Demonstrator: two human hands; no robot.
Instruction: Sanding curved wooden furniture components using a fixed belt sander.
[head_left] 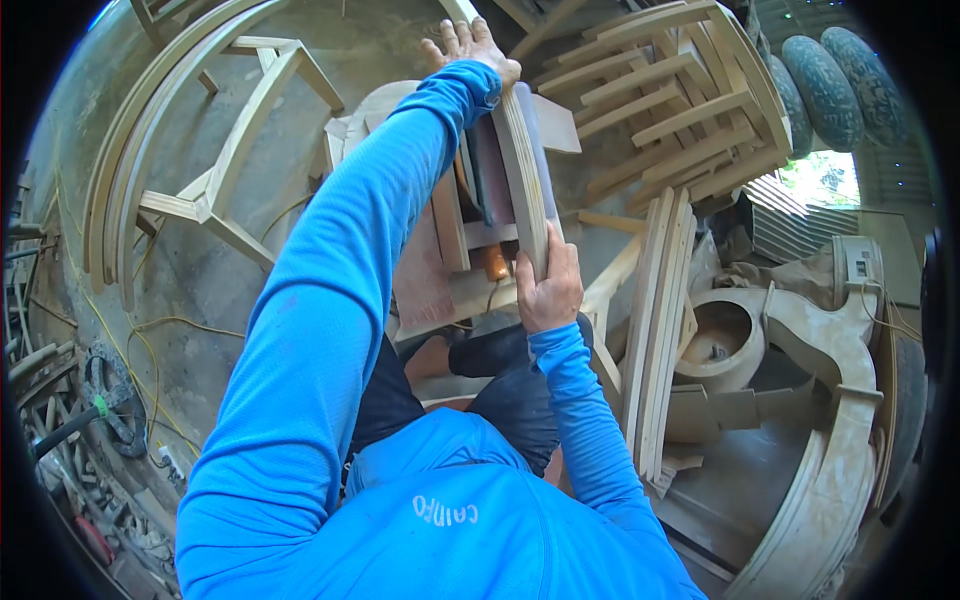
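Observation:
A long, slightly curved wooden strip (520,160) runs away from me, its near end close to my knees. My right hand (552,285) is closed around that end, thumb on the left face and fingers on the right. Farther along, my left hand (470,48) lies across the strip with its fingers spread. The strip rests along a wide, pale purple-grey band (537,130) on a machine that looks like a belt sander. Below the strip an orange cylindrical part (496,263) shows. My left sleeve hides part of the machine.
Curved wooden frames (235,140) stand at the left, with a yellow cable (135,350) on the floor. A stack of slatted wooden pieces (680,90) is at the far right. Long boards (655,330) lean beside my right arm, near a large beige machine housing (725,340).

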